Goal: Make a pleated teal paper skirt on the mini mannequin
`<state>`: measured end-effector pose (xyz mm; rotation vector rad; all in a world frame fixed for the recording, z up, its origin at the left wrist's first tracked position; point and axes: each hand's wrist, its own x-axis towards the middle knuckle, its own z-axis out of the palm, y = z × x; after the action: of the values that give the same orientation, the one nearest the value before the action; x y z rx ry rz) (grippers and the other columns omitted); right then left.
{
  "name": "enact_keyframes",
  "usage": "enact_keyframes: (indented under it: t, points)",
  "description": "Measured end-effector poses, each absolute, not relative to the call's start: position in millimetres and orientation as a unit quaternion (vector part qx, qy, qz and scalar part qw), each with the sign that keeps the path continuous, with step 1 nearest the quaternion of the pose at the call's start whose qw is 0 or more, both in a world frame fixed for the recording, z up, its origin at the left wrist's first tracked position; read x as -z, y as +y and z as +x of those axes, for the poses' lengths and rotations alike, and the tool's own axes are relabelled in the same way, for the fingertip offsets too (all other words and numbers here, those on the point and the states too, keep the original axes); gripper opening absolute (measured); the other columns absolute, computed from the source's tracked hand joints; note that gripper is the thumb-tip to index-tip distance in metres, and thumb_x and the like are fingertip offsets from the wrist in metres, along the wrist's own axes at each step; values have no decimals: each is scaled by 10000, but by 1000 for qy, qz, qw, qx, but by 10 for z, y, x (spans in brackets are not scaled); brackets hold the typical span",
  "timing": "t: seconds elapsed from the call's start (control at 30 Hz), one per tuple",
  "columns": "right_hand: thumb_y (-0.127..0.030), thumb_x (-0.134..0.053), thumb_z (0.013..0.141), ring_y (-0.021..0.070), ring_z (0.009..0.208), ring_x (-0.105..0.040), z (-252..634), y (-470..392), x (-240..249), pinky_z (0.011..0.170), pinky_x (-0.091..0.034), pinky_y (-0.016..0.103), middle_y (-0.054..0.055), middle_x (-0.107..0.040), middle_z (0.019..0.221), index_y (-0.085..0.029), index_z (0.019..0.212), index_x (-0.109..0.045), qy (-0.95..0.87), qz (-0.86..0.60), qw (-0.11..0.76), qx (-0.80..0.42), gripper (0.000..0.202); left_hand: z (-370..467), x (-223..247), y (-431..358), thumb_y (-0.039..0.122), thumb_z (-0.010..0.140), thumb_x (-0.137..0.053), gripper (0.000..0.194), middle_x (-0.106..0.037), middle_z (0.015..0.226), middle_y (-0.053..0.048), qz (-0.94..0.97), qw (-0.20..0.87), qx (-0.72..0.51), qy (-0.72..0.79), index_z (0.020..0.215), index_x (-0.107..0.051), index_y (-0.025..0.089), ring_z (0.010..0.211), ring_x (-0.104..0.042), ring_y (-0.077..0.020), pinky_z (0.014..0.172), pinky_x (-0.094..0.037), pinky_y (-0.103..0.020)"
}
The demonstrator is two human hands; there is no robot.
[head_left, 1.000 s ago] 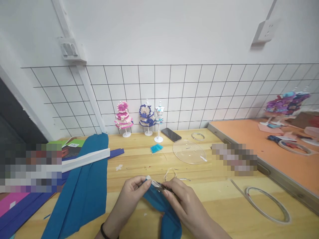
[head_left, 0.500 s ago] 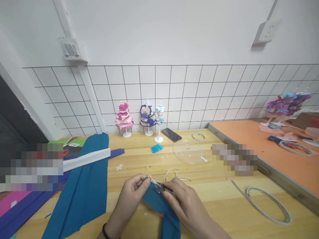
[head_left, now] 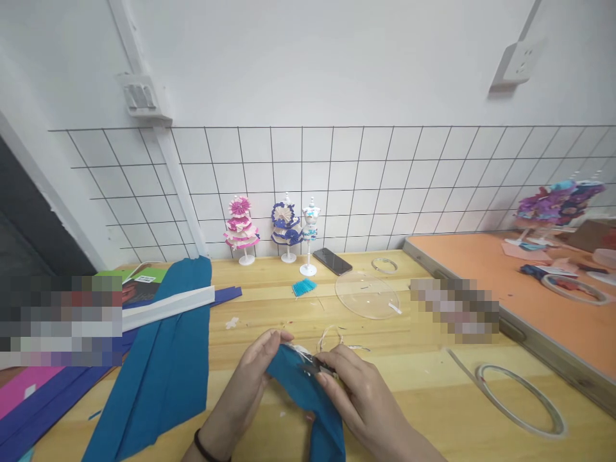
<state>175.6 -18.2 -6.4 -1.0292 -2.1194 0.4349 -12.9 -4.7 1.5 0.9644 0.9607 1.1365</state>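
In the head view my left hand (head_left: 255, 372) is closed on the end of a teal crepe paper strip (head_left: 293, 382), its fingers partly behind the strip. The strip slopes down to the right and hangs past the lower edge of the picture. My right hand (head_left: 356, 385) grips small dark thread snips (head_left: 315, 367), whose blades point left at the strip's upper edge. White thread (head_left: 302, 350) runs along that edge between my hands. Behind my right hand lies a thin loop of pale cord (head_left: 332, 333).
Wide teal crepe paper (head_left: 168, 359) covers the table's left side, with a white strip (head_left: 168, 308) across it. Three small dress stands, including a pink one (head_left: 242, 224), line the wall. A phone (head_left: 332, 261), a clear disc (head_left: 368, 295) and a ring of tubing (head_left: 522, 398) lie rightward.
My left hand has shifted its grip, its fingers moving from a pinch on the white thread to behind the teal strip. More of the strip's upper end shows. My right hand stays nearly still.
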Motion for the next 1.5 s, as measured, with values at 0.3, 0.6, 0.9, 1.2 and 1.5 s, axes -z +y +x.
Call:
enact_keyframes:
  t: [0.3,0.6,0.9,1.2,1.5]
  points:
    - [-246,-400,891,167,728,-562,1762,-168,53,629,-440,277,54,-577,814,-202,1007,-547,-817,-405,370,-178,192,-114,-79,-22,288,702,-643,105,-646,797,-49,582,469,-496,442,706,-673,188,832,-563,-213,758,-421,-284]
    - [-278,-417,884,172,707,-579,1765,-159,56,620,-461,275,61,-592,817,-200,1009,-567,-819,-438,343,-139,210,-83,-48,-38,247,773,-554,144,-590,699,-26,629,387,-491,462,666,-633,192,712,-535,-183,677,-412,-268]
    - [-291,-409,889,181,748,-584,1764,-140,68,660,-464,293,61,-593,849,-207,1013,-576,-798,-454,351,-181,223,-76,-67,-61,260,776,-547,149,-587,712,-23,614,409,-496,458,669,-623,190,737,-535,-186,685,-409,-262]
    - [-441,-383,878,186,727,-572,1841,-37,43,648,-453,281,27,-600,720,-190,823,-609,-641,-501,458,-357,342,-142,-19,-11,345,711,-639,164,-661,716,-11,461,519,-544,472,748,-681,190,730,-573,-172,662,-433,-243]
    - [-361,-675,670,219,889,-555,1662,-137,26,760,-453,294,51,-598,874,-184,841,-557,-553,-450,516,-475,273,-48,-28,-71,277,643,-709,161,-680,695,-14,434,589,-528,432,757,-684,167,642,-575,-142,604,-457,-228]
